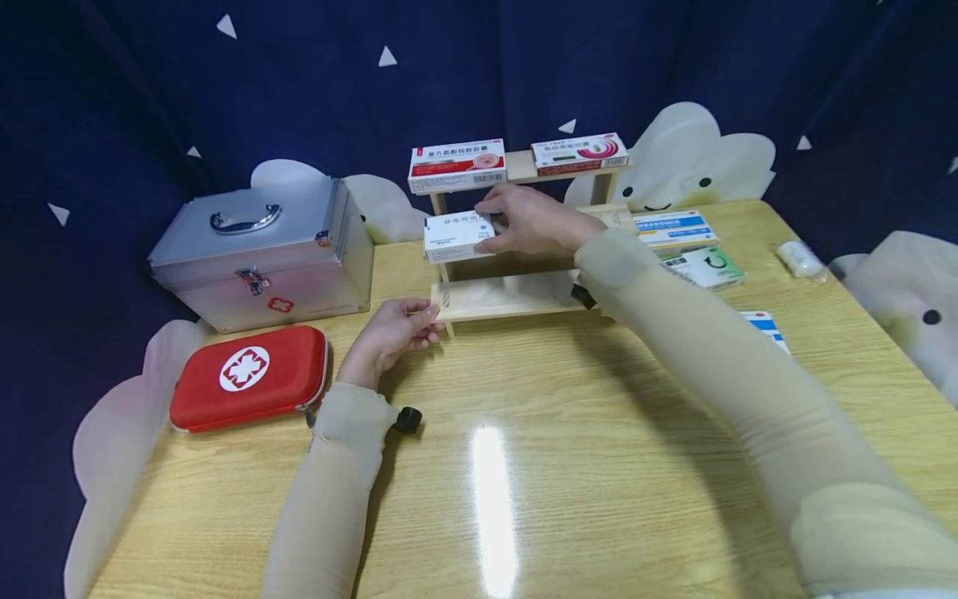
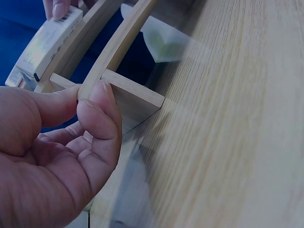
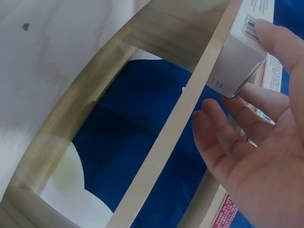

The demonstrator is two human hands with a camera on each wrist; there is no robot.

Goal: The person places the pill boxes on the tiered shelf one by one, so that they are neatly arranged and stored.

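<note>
A small wooden tiered rack (image 1: 509, 294) stands on the table. My left hand (image 1: 392, 337) pinches the left end of its lowest step between thumb and forefinger; the left wrist view shows that hand (image 2: 61, 152) up close on the shelf's corner (image 2: 133, 90). At the left end of the middle step is a white medicine box (image 1: 458, 236), lying lengthwise along the shelf. My right hand (image 1: 527, 218) holds this box by its right end, thumb in front. In the right wrist view, the box's end (image 3: 237, 64) rests at the shelf edge, the other fingers behind it.
On the top step sit two red-and-white medicine boxes (image 1: 458, 166) (image 1: 580, 154). A silver first-aid case (image 1: 262, 249) and a red zip pouch (image 1: 250, 377) are at left. Right of the rack lie a blue-white box (image 1: 677, 230), a green-white box (image 1: 707, 267) and a white bottle (image 1: 800, 259).
</note>
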